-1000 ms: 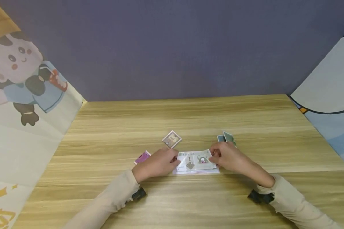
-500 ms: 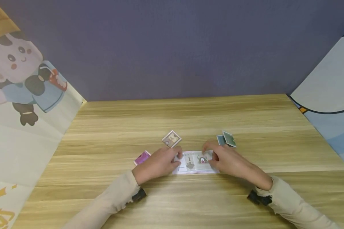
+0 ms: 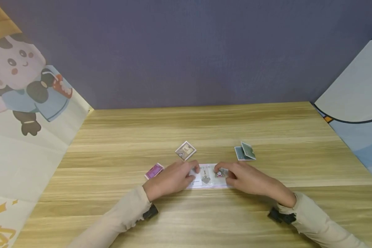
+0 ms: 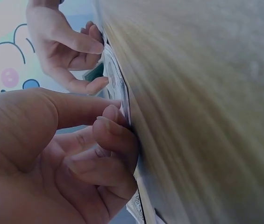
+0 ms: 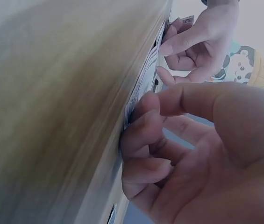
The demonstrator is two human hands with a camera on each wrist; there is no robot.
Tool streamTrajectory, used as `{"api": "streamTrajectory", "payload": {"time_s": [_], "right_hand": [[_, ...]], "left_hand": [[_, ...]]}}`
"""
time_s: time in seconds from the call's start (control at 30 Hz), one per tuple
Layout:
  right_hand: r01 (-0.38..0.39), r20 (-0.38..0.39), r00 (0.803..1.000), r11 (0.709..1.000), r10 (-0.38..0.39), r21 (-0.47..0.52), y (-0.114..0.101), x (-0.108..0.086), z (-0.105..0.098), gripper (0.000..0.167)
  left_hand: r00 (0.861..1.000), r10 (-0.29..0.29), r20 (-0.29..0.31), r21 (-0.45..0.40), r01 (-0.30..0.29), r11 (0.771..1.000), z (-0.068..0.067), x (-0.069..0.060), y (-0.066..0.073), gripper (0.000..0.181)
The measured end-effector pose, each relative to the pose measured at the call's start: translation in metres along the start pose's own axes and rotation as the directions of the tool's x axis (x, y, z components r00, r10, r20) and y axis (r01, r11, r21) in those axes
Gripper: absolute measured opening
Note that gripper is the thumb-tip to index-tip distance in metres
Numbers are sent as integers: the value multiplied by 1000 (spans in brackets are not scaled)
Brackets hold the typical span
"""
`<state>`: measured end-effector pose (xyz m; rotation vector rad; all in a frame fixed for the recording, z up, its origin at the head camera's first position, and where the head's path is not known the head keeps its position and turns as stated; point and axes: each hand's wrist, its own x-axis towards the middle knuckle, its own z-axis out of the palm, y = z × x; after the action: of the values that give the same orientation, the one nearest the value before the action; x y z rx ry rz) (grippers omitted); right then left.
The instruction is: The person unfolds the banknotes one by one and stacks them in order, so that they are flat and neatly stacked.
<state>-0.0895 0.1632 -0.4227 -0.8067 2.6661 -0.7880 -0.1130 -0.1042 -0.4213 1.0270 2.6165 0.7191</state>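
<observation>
A small stack of printed paper notes [image 3: 206, 175] lies flat on the table, a pale one with a "1" on top. My left hand [image 3: 171, 177] rests at its left end, thumb and index finger apart on the paper. From the right, my right hand [image 3: 251, 177] touches the stack, its bent index finger on the top note's picture and its thumb nearer the front edge. Both wrist views show the other fingers of the left hand [image 4: 75, 154] and right hand [image 5: 188, 154] loosely bent beside the thin stack edge.
A brown note [image 3: 186, 151] lies behind the stack, a purple folded note [image 3: 154, 171] beside my left hand, and a green folded note [image 3: 247, 151] stands partly raised behind my right hand. A dark wall [image 3: 198, 51] borders the back of the wooden table [image 3: 204, 220].
My right hand has let go of the top note's right side and moved left, its index finger now on the picture. My left index finger has shifted slightly right over the paper.
</observation>
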Motion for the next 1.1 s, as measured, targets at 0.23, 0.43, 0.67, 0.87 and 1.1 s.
{"api": "streamTrajectory", "payload": {"time_s": [0.23,0.43,0.67,0.87,1.1], "right_hand": [[4,18,1000,1000,-4,8,-3,-3,-4,41],[9,13,1000,1000,-10,4,-4,-4,-4,42],[23,3,1000,1000,-23,-7,-5,-5,-3,41],[30,3,1000,999,-30,-11,-7,-5,-6,35],[27,-40,999,1000,-27,6,-9,-6,-11,26]], "left_hand": [[1000,-18,22,-6,18,1000,-2,-3,2,22],[999,-24,30,16,24,1000,-3,-4,3,23],[999,-15,38,30,13,999,-6,-6,5,24],[997,15,74,36,-18,999,-11,-8,4,26],[998,60,32,-55,-58,997,-41,-11,4,22]]}}
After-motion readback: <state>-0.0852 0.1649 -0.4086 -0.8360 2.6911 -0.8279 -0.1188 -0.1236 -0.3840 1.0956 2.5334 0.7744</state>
